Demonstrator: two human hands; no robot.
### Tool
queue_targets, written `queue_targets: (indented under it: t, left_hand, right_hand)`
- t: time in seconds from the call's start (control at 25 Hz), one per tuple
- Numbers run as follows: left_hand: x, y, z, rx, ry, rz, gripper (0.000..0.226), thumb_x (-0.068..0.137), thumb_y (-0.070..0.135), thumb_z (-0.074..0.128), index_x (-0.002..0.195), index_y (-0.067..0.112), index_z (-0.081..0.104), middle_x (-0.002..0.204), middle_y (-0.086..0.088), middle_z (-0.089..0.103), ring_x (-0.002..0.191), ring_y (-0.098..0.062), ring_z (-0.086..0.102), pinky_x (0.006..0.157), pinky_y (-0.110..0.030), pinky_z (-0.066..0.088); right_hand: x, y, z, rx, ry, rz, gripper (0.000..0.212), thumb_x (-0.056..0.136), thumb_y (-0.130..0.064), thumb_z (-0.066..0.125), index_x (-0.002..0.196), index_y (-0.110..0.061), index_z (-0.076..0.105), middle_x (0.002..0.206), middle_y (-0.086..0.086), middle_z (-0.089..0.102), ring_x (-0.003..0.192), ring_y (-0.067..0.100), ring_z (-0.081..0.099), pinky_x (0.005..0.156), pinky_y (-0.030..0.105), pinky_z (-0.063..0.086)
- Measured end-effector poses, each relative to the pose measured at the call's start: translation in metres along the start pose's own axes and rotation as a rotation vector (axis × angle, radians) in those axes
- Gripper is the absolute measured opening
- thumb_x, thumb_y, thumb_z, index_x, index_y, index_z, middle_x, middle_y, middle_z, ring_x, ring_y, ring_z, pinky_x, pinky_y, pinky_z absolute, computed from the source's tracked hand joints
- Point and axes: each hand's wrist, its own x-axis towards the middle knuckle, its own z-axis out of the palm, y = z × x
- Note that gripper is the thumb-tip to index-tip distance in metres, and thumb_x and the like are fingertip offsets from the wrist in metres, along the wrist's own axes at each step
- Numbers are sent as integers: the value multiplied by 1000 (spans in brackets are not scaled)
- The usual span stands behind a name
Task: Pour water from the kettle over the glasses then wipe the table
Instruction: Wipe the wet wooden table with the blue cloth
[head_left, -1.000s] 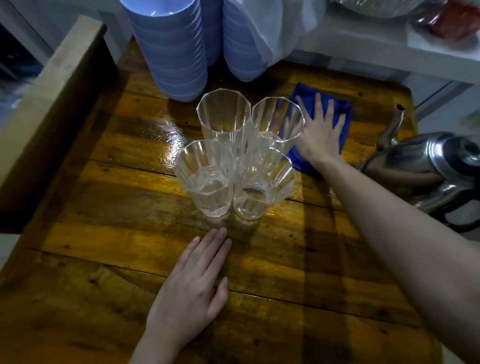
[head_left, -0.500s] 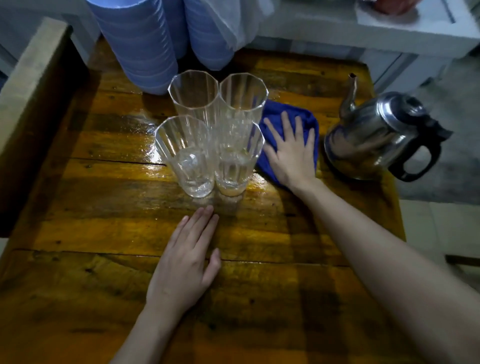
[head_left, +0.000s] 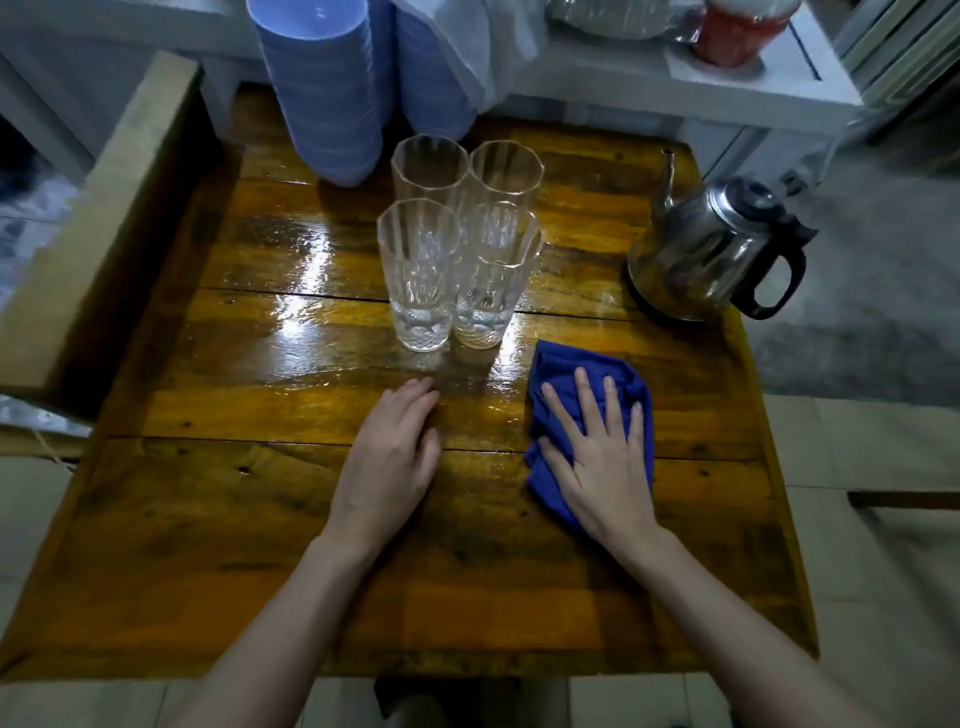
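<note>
Several clear ribbed glasses (head_left: 421, 270) stand bunched together in the middle of the wet wooden table (head_left: 249, 488). A steel kettle (head_left: 701, 249) with a black handle sits upright at the table's right edge. My right hand (head_left: 597, 457) lies flat, fingers spread, pressing on a crumpled blue cloth (head_left: 550, 379) in front of and to the right of the glasses. My left hand (head_left: 395, 457) rests palm down on the bare wood just in front of the glasses, holding nothing.
Stacks of blue bowls (head_left: 322, 93) stand at the table's far edge behind the glasses. A white shelf (head_left: 753, 88) with a red-filled container runs behind. A wooden board (head_left: 98, 208) borders the left side. Water glistens left of the glasses.
My right hand has dragged the blue cloth from beside the back glasses toward me, to the near right of them. The left hand stayed in place. The head view shifted back.
</note>
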Motion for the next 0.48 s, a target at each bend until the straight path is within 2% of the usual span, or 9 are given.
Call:
queue_targets:
  t: [0.12, 0.32, 0.48]
  left_hand:
    - [-29, -40, -30, 61, -8, -48, 43, 95, 17, 54, 137, 8, 51, 146, -8, 47, 139, -22, 39, 119, -41, 24]
    - [-70, -132, -90, 263, -50, -120, 63, 95, 47, 31, 146, 10, 39, 154, -9, 36, 143, -22, 30, 120, -46, 20]
    - [-78, -148, -100, 299, -55, -169, 67, 96, 51, 28, 152, 13, 28, 159, -6, 26, 148, -18, 20, 122, -42, 13]
  right_hand:
    - [-6, -6, -1, -3, -14, -6, 63, 97, -64, 11, 155, -41, 5, 166, 0, -3, 152, 28, -7, 121, 59, 3]
    - [-12, -36, 1, -29, -46, -79, 64, 97, -65, 7, 156, -39, 7, 166, 0, -4, 152, 30, -8, 120, 61, 5]
    - [-11, -82, 8, -42, -52, -114, 64, 98, -63, 11, 156, -37, 9, 166, 1, 0, 152, 31, -6, 119, 61, 5]
